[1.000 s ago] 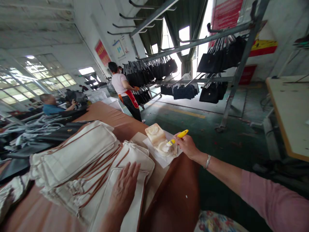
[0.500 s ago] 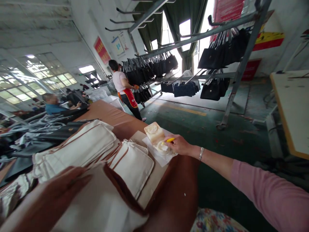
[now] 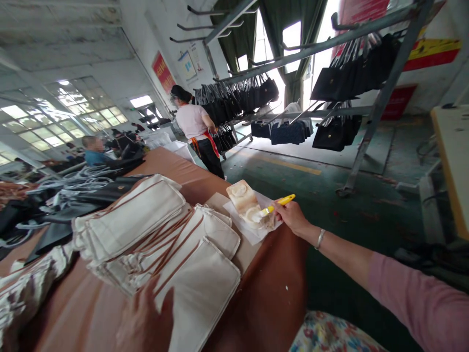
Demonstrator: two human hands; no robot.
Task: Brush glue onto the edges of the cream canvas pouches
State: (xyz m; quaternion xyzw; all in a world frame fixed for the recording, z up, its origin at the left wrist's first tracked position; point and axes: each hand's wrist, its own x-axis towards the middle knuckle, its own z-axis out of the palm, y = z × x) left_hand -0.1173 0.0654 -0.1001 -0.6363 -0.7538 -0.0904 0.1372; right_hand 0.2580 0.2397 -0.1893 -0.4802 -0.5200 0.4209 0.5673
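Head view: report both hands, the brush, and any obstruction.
Right hand gripping yellow brush, bristles at pale container. Left hand at edge of nearest cream piece, grip unclear. No obstruction seen between bristles and container.

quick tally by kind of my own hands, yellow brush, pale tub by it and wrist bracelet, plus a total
Hands: 2 (left hand, right hand)
Yellow brush: 1
Pale tub: 1
Bracelet: 1
Total: 5
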